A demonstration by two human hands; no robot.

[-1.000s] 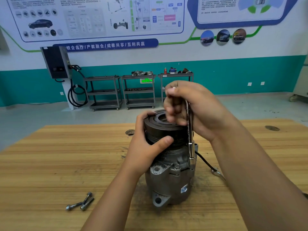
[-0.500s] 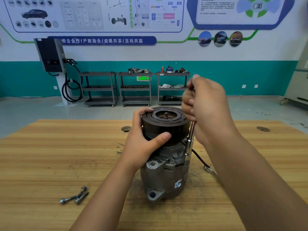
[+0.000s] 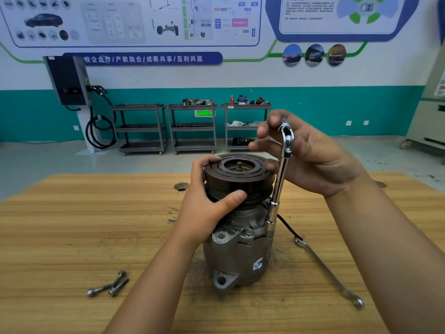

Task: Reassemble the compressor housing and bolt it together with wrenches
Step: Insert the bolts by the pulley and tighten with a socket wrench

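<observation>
A grey metal compressor (image 3: 237,251) stands upright on the wooden table (image 3: 72,237), with a dark pulley (image 3: 238,174) on top. My left hand (image 3: 207,208) grips the pulley's rim from the left and front. A chrome socket wrench (image 3: 280,179) stands almost upright along the compressor's right side, its socket end down on the housing. My right hand (image 3: 313,157) holds the wrench's upper end loosely, fingers partly spread around it. Three loose bolts (image 3: 109,285) lie on the table to the front left.
A flat chrome wrench (image 3: 330,271) lies on the table to the right of the compressor, beside a black cable (image 3: 287,225). The table has round holes (image 3: 180,186) behind the compressor. Grey shelf carts (image 3: 192,128) and a wall charger (image 3: 69,80) stand far behind.
My right hand has moved right and loosened its fist on the wrench's top, fingers spreading. The view has tilted, so the flat wrench on the right now shows. My left hand stays on the pulley.
</observation>
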